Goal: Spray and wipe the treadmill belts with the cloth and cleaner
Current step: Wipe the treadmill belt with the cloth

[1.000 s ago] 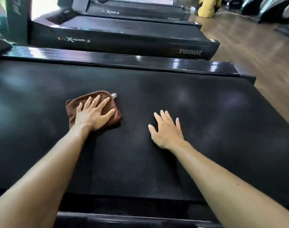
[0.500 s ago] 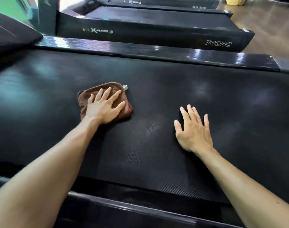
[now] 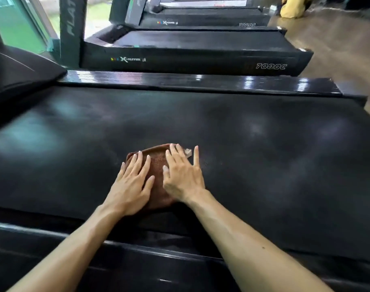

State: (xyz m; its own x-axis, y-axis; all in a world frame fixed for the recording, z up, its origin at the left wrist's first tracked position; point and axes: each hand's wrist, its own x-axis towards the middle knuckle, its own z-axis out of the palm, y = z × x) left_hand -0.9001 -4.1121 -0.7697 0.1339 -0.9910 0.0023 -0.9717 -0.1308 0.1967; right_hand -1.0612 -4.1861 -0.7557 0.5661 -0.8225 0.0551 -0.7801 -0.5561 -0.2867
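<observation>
Cloth (image 3: 157, 171) lies flat under my left hand (image 3: 130, 189) and right hand (image 3: 183, 175), fingers (image 3: 137, 163) straight, gripping nothing; I'd press evenly, wiping the belt (image 3: 264, 165) in overlapping strokes.

The neighbouring treadmill (image 3: 192, 57), just beyond the near one's far side rail, carries two readable marks on its black side panel: a logo (image 3: 130, 59) that seems to read "X-RUNNER", with small coloured squares before it, towards the upright end, and "7000C" (image 3: 271, 66) in outlined slanted figures towards the tail end. Its grey upright post (image 3: 71, 28) shows large letters "PLAT", cut off at the top. The treadmill behind it (image 3: 203, 22) repeats the same logo and "7000C", smaller and blurred.
</observation>
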